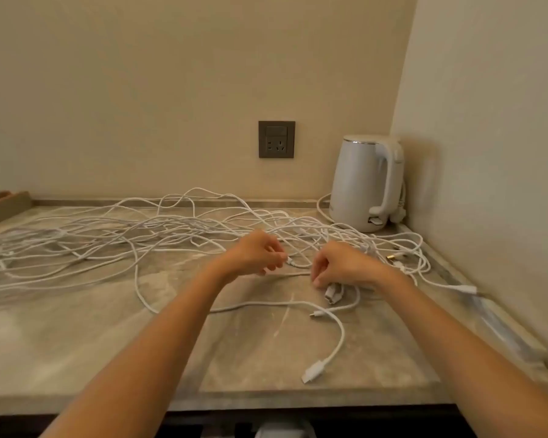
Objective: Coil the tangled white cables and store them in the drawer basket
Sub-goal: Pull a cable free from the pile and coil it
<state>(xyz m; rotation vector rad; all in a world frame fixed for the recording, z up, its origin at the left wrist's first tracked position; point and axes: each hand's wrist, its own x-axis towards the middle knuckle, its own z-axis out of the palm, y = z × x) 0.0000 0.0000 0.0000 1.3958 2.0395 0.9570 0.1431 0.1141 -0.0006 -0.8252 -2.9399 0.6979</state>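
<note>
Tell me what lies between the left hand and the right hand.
In the head view, a short stretch of white cable runs from the left hand toward the right hand, with only the counter beneath it.

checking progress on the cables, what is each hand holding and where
The left hand pinches a white cable at its plug end. The right hand seems to grip a small bunch of cable ends.
</note>
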